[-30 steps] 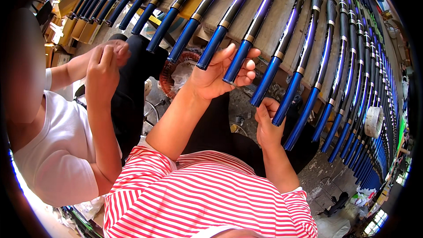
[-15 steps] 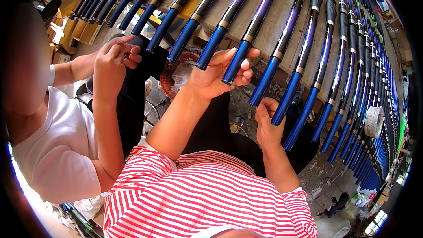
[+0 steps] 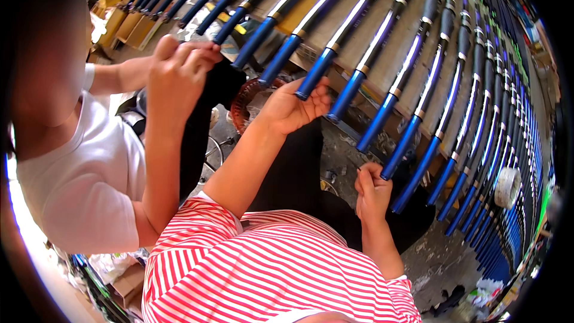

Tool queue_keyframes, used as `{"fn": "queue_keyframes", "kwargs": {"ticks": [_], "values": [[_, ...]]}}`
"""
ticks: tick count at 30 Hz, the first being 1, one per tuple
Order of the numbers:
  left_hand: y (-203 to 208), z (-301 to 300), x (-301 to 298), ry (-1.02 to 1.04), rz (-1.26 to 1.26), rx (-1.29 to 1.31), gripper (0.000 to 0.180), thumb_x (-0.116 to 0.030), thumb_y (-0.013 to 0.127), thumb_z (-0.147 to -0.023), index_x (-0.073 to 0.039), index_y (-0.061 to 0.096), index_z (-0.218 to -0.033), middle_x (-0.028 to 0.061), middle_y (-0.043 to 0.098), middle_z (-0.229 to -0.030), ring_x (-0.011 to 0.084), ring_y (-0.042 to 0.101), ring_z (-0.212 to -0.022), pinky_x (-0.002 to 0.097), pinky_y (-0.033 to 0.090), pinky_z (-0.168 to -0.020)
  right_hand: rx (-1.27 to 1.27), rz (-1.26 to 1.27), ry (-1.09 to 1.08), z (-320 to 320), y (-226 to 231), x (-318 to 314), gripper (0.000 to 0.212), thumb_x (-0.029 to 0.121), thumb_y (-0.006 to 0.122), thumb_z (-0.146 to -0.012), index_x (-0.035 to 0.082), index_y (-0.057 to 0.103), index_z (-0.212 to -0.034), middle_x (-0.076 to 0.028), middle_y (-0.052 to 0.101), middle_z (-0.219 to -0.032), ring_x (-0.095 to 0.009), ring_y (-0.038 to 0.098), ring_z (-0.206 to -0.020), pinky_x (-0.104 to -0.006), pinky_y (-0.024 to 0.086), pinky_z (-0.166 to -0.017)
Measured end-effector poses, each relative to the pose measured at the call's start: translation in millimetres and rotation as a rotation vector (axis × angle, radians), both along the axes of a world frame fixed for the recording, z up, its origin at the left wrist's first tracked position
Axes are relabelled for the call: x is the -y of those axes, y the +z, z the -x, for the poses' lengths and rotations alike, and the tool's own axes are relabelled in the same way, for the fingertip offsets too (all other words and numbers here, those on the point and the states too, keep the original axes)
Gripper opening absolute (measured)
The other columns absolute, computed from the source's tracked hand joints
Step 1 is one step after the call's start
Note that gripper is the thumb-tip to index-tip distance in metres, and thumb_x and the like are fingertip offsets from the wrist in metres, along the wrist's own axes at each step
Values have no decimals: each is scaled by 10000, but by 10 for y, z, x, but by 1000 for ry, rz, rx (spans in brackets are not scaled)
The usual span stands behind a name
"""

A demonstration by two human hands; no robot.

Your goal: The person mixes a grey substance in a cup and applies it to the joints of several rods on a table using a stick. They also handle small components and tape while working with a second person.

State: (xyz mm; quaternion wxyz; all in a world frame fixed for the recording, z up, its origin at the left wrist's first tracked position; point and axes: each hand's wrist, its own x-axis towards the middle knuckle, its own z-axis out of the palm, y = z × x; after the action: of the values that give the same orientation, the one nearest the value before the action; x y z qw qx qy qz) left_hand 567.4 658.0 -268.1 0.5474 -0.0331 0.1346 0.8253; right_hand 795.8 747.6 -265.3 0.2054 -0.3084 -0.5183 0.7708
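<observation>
Fishing rods with glossy blue butt ends lie in a slanting row, their ends jutting over the table's near edge. My left hand (image 3: 297,106) is at the butt end of one fishing rod (image 3: 315,75), fingers curled round it from below; the rod hides part of the hand. Lower and to the right, my right hand (image 3: 374,190) is closed in a pinch just left of another rod's blue end (image 3: 402,148). Something small and dark may show at its fingertips, too small to make out.
At my left sits a person in a white shirt (image 3: 89,185), hands (image 3: 179,75) raised to another rod's end. A reddish-brown basket (image 3: 241,107) stands below the table (image 3: 359,30). A white tape roll (image 3: 507,188) lies on the rods at right. Cardboard boxes (image 3: 134,29) fill the far left.
My right hand has dropped away from the rod ends and its fingers have closed into a pinch. My left hand stays among the butt ends. The other person's hands have moved right, to a rod.
</observation>
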Motion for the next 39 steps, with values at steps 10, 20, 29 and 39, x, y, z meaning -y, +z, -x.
{"fn": "queue_keyframes", "kwargs": {"ticks": [10, 20, 29, 39], "values": [[282, 501, 299, 158, -165, -122, 378, -326, 475, -882, 31, 579, -948, 59, 585, -735, 164, 541, -642, 300, 448, -590, -90, -79, 231, 349, 172, 210, 216, 189, 588, -846, -20, 570, -793, 14, 472, -633, -45, 358, -528, -195, 270, -504], [406, 602, 322, 143, -302, -124, 386, -227, 507, -860, 108, 496, -1051, 57, 519, -686, 129, 454, -633, 235, 396, -586, 43, -104, 260, 751, 324, 334, 166, 142, 574, -854, -8, 576, -781, -16, 574, -735, -75, 524, -716, -201, 404, -663], [435, 578, 394, 131, -248, -116, 313, -243, 565, -832, 66, 580, -873, 22, 425, -607, 115, 370, -577, 226, 340, -534, -30, -117, 218, 1114, 396, 538, 198, 207, 588, -850, 14, 569, -812, 64, 402, -569, -14, 291, -474, -178, 194, -437], [228, 638, 386, 36, -384, -161, 427, -354, 490, -873, 48, 542, -1010, 22, 401, -729, 114, 435, -638, 337, 471, -597, 4, -88, 158, 1258, 322, 560, 202, 224, 601, -841, 25, 576, -816, 66, 396, -562, -13, 290, -469, -177, 193, -432]]}}
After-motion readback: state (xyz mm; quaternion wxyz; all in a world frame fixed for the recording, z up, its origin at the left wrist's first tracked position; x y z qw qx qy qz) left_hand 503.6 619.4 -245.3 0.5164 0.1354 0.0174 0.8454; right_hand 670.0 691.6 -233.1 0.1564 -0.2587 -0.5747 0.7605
